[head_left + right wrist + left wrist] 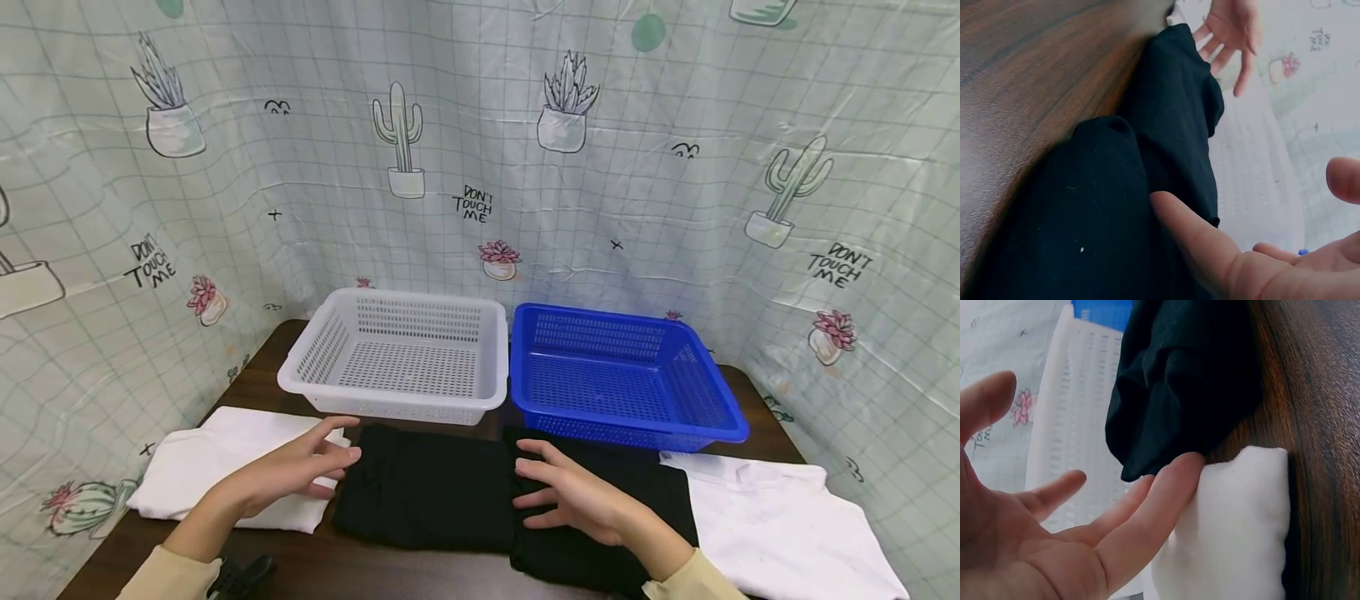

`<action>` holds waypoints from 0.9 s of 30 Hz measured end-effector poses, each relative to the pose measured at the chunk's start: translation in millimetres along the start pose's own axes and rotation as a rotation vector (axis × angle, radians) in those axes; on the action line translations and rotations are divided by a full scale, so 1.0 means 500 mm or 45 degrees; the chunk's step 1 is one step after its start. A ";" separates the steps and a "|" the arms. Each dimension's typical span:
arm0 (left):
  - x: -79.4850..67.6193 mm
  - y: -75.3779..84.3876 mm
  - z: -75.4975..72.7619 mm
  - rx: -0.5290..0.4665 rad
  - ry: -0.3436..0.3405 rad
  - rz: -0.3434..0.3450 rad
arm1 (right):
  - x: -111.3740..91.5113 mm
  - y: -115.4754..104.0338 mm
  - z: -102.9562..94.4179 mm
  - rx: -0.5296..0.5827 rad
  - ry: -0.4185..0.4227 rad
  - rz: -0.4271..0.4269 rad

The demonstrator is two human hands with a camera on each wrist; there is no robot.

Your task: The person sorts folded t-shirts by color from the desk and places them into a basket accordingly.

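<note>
Head view: your left hand [300, 467] and right hand [573, 496] have fingers parted, gripping nothing. Four folded cloths surround them: left white cloth [183, 471] beneath your left hand, left black cloth [438, 492] between both hands, right black cloth [652, 479] below your right fingers, right white cloth [787, 525] farther right. Two baskets, white basket [397, 403] and blue basket [630, 431], stand beyond your fingertips. The curtain [480, 50] reads "DON'T TOUCH ME" three times. Tabletop [420, 575] borders the cloths on your side.

Left wrist view: your fingertips align with the white-black edge; contact cannot be told.

Right wrist view: one fingertip meets the line between black cloths; contact is unclear.
</note>
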State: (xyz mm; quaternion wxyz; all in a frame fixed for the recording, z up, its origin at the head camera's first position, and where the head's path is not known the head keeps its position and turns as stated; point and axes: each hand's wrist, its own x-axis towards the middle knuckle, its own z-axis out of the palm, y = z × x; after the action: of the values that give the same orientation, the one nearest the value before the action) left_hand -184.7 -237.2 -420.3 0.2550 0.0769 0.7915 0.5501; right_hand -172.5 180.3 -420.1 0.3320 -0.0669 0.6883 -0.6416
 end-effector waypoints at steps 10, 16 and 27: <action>0.018 0.009 0.014 -0.049 -0.075 -0.042 | 0.022 -0.002 0.015 0.089 0.006 0.044; 0.028 -0.003 0.024 -0.136 -0.092 -0.075 | 0.032 0.004 0.020 0.190 0.032 0.045; 0.038 -0.015 0.026 -0.152 -0.125 -0.022 | 0.039 -0.001 0.034 0.233 0.077 0.056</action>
State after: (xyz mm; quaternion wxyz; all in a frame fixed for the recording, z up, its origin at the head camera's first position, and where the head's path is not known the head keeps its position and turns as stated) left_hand -193.4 -221.6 -436.6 0.3022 0.0817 0.7444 0.5898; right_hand -178.8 155.7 -426.1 0.3297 -0.0017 0.6377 -0.6961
